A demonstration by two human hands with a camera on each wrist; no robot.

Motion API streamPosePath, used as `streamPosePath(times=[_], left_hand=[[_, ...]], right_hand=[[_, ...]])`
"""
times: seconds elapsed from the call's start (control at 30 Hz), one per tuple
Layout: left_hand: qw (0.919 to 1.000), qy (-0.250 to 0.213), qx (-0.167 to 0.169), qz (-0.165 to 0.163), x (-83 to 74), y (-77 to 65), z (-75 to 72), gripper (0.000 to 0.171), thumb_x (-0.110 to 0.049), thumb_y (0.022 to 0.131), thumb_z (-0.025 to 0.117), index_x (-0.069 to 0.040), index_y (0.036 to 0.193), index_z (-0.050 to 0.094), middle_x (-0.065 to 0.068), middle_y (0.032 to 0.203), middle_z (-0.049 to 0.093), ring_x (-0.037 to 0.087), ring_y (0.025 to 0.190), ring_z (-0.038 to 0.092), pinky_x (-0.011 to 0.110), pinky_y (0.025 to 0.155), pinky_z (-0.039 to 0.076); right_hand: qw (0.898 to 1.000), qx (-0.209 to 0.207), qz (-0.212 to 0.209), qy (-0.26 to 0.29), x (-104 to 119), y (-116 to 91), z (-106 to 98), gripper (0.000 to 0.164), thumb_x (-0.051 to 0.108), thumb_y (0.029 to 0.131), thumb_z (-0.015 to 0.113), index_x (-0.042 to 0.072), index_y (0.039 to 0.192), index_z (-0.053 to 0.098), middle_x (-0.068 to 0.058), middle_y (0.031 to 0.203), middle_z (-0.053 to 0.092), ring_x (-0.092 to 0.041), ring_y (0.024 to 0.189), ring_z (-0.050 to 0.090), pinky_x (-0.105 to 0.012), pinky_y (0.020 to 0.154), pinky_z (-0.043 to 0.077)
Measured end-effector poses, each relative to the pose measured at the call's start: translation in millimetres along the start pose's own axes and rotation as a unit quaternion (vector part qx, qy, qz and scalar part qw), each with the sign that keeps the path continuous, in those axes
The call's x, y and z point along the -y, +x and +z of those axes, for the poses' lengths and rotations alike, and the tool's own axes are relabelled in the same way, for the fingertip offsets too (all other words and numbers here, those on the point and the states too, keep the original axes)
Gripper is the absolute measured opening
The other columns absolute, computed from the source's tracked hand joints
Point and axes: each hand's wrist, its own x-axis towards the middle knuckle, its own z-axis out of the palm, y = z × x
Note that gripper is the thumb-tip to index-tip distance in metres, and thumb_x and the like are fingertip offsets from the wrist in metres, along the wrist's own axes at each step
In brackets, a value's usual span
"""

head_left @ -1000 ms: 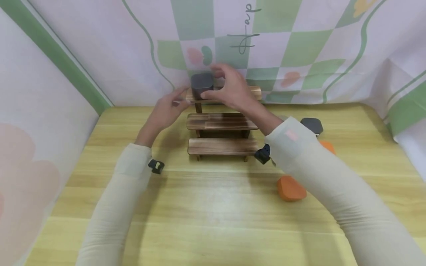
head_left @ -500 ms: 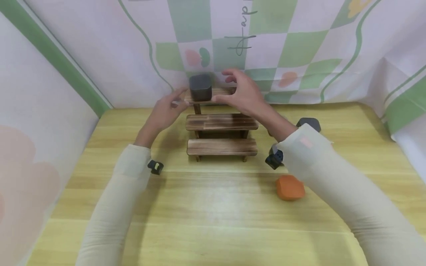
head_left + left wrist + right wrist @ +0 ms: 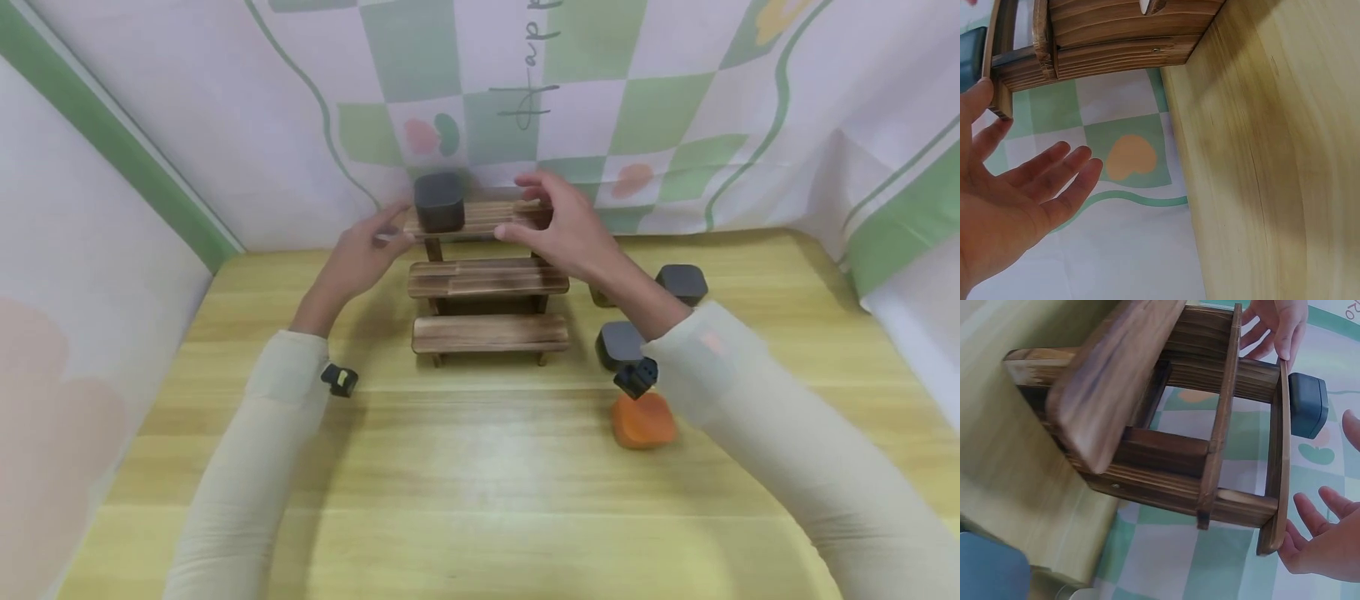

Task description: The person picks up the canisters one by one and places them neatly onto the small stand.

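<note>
A three-tier wooden display stand [image 3: 489, 277] stands against the patterned cloth at the back. On the left part of its top tier sits a small dark grey box [image 3: 440, 202] with rounded corners, seen also at the stand's far side in the right wrist view. My left hand [image 3: 358, 257] pinches the left end of the top board between thumb and index finger, the other fingers loosely spread. Near the right end of that board hovers my right hand [image 3: 573, 229], thumb and fingers apart and nothing held. Whether its fingers touch the board is unclear.
Two more dark boxes [image 3: 681, 283] rest on the wooden table [image 3: 480, 525] right of the stand. An orange rounded block [image 3: 642, 421] lies nearer the front, below my right wrist. Another small object is partly hidden behind my right forearm.
My right hand has let go of the dark box on the top tier and moved away to the right. My left hand stays at the board's left end. The head view has shifted slightly.
</note>
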Motion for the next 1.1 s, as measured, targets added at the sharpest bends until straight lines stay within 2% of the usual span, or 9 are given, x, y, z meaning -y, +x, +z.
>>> streamPosePath(times=[0.3, 0.47, 0.67, 0.83, 0.97, 1.1], left_hand=[[0.9998, -0.013, -0.003, -0.015, 2.2, -2.7, -1.4, 0.059, -0.040, 0.104, 0.054, -0.028, 0.158, 0.033, 0.018, 0.141, 0.055, 0.038, 0.121, 0.057, 0.057, 0.101, 0.045], [0.9998, -0.006, 0.000, -0.021, 2.9, -3.3, -2.0, 0.060, -0.042, 0.103, 0.054, -0.028, 0.158, 0.032, 0.017, 0.142, 0.054, 0.037, 0.122, 0.057, 0.057, 0.102, 0.044], [0.9999, 0.004, 0.005, -0.015, 4.5, -3.6, -8.5, 0.062, -0.043, 0.103, 0.053, -0.025, 0.158, 0.031, 0.020, 0.142, 0.053, 0.039, 0.122, 0.056, 0.057, 0.102, 0.044], [0.9996, -0.013, 0.005, -0.022, 10.4, -6.2, -12.1, 0.060, -0.036, 0.104, 0.054, -0.023, 0.158, 0.032, 0.022, 0.142, 0.052, 0.039, 0.126, 0.053, 0.057, 0.101, 0.045], [0.9984, -0.049, 0.010, -0.028, 13.5, -6.4, -9.2, 0.060, -0.033, 0.104, 0.055, -0.023, 0.158, 0.032, 0.021, 0.144, 0.051, 0.037, 0.128, 0.051, 0.053, 0.097, 0.049], [0.9991, -0.032, 0.012, -0.025, 12.5, -4.1, -8.4, 0.062, -0.038, 0.104, 0.054, -0.025, 0.159, 0.030, 0.021, 0.143, 0.051, 0.037, 0.129, 0.050, 0.056, 0.101, 0.046]], right_hand=[[1.000, -0.022, -0.001, 0.000, -8.4, -15.0, -4.2, 0.072, 0.038, 0.090, 0.075, 0.012, 0.150, 0.044, -0.010, 0.144, 0.050, -0.026, 0.132, 0.046, -0.049, 0.108, 0.037], [1.000, -0.022, 0.010, -0.006, -8.1, -23.2, -10.6, 0.072, 0.042, 0.091, 0.073, 0.014, 0.151, 0.043, -0.007, 0.145, 0.050, -0.023, 0.136, 0.041, -0.046, 0.113, 0.032], [0.999, -0.030, 0.015, -0.007, -8.2, -27.9, -15.1, 0.072, 0.038, 0.091, 0.075, 0.012, 0.150, 0.044, -0.008, 0.145, 0.050, -0.025, 0.136, 0.041, -0.046, 0.114, 0.030], [0.999, -0.028, -0.003, -0.017, -11.4, -32.7, -12.3, 0.072, 0.037, 0.089, 0.077, 0.008, 0.148, 0.046, -0.012, 0.141, 0.052, -0.028, 0.134, 0.043, -0.046, 0.113, 0.032], [0.999, -0.023, 0.002, -0.028, -13.3, -41.5, -13.8, 0.073, 0.041, 0.089, 0.076, 0.009, 0.147, 0.046, -0.011, 0.142, 0.052, -0.029, 0.134, 0.043, -0.050, 0.112, 0.032], [0.999, -0.023, 0.013, -0.036, -15.0, -50.0, -19.6, 0.071, 0.040, 0.090, 0.075, 0.011, 0.148, 0.045, -0.009, 0.145, 0.050, -0.029, 0.135, 0.041, -0.054, 0.112, 0.031]])
